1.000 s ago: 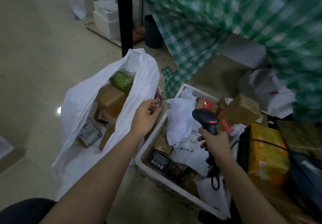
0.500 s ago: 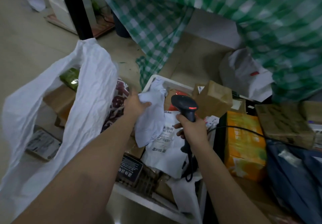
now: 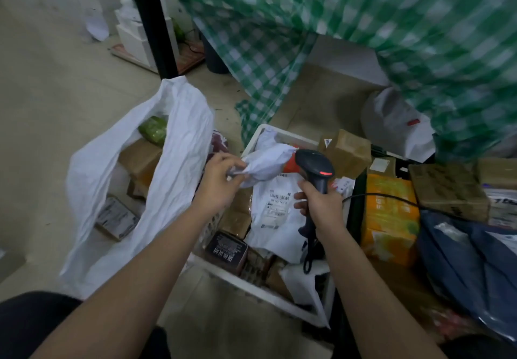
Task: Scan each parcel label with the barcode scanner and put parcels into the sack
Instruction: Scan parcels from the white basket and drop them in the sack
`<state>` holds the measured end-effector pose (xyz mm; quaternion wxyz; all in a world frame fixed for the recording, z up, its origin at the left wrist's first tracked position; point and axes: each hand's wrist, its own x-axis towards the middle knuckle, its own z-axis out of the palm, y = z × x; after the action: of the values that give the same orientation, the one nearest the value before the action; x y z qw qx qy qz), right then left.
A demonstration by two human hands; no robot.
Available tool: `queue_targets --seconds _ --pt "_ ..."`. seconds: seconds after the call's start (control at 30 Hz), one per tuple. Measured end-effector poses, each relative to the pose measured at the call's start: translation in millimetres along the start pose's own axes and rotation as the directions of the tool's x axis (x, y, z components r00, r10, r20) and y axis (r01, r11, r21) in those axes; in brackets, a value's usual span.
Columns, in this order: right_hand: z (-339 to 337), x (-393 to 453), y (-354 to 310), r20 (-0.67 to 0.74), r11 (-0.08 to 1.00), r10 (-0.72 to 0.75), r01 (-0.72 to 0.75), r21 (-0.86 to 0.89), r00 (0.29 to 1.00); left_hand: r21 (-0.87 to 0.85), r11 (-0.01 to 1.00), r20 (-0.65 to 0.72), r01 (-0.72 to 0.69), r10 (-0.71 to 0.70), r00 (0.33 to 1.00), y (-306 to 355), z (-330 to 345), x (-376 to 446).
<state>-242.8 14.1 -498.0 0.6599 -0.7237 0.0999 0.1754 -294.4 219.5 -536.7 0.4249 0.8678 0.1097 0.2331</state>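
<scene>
Both forearms bare, no sleeves, no watch/rings seen on left hand (image 3: 221, 182) or right hand (image 3: 321, 202). Dark clothing, prob. trousers, at 7–8 o'clock.

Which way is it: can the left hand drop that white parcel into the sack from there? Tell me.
Probably yes. The left hand grips the white parcel right beside the sack, whose open mouth faces up with nothing between.

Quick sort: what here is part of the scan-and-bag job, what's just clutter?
In the job: barcode scanner in right hand; crumpled white parcel pinched by left hand; labelled white parcel; white bin; white sack.

Lying about: green checked cloth; orange box; blue bag.
</scene>
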Motion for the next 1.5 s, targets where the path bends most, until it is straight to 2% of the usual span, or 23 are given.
queue_targets --seconds 0.1,0.2,0.3,0.4,0.57,0.8,0.83,0.93,1.03,1.17,1.23,1.3,1.43,1.5 --pt "-1 -28 -3 0.012 1.0 -0.004 0.004 -0.001 1.0 0.111 0.992 0.117 -0.059 0.046 0.992 -4 -25 -58" --pt "0 -62 4 0.092 0.997 -0.013 0.02 -0.075 0.996 0.235 0.971 0.302 -0.046 -0.028 0.953 -11 -45 -119" --pt "4 -91 27 0.183 0.977 0.056 -0.017 -0.212 0.981 0.271 0.962 0.439 -0.036 -0.091 0.894 -16 -56 -161" --pt "10 -106 54 0.193 0.942 0.102 -0.033 -0.333 0.976 0.283 0.958 0.41 0.034 -0.154 0.899 -16 -60 -180" --pt "19 -111 83 0.163 0.828 0.055 0.046 -0.559 0.985 0.259 0.962 0.386 0.092 -0.19 0.903 -17 -64 -192" --pt "30 -96 108 0.189 0.803 0.108 0.027 -0.595 0.976 0.094 0.945 0.42 0.314 -0.323 0.848 -20 -63 -194" --pt "32 -93 109 0.201 0.806 0.11 0.031 -0.592 0.973 0.062 0.921 0.402 0.384 -0.375 0.835 -18 -62 -191" --pt "32 -83 108 0.205 0.822 0.108 0.029 -0.569 0.973 -0.005 0.79 0.353 0.613 -0.572 0.741 -10 -50 -174" --pt "30 -74 107 0.213 0.856 0.098 0.027 -0.516 0.972 -0.128 0.648 0.295 0.751 -0.698 0.653 -11 -37 -157" --pt "27 -64 104 0.213 0.903 0.133 -0.029 -0.429 0.968 -0.07 0.645 0.245 0.761 -0.729 0.64 -24 -24 -144" --pt "25 -56 99 0.201 0.912 0.121 -0.029 -0.408 0.972 -0.122 0.631 0.239 0.766 -0.731 0.64 -22 -18 -137" --pt "22 -49 93 0.201 0.928 0.118 -0.036 -0.37 0.973 -0.198 0.576 0.295 0.793 -0.737 0.608 -18 -16 -130" --pt "14 -42 78 0.21 0.962 0.129 -0.07 -0.266 0.969 -0.344 0.366 0.428 0.865 -0.759 0.491 -13 -14 -123" --pt "12 -41 70 0.222 0.968 0.108 -0.051 -0.245 0.969 -0.371 0.338 0.465 0.865 -0.738 0.489 -11 -12 -120"
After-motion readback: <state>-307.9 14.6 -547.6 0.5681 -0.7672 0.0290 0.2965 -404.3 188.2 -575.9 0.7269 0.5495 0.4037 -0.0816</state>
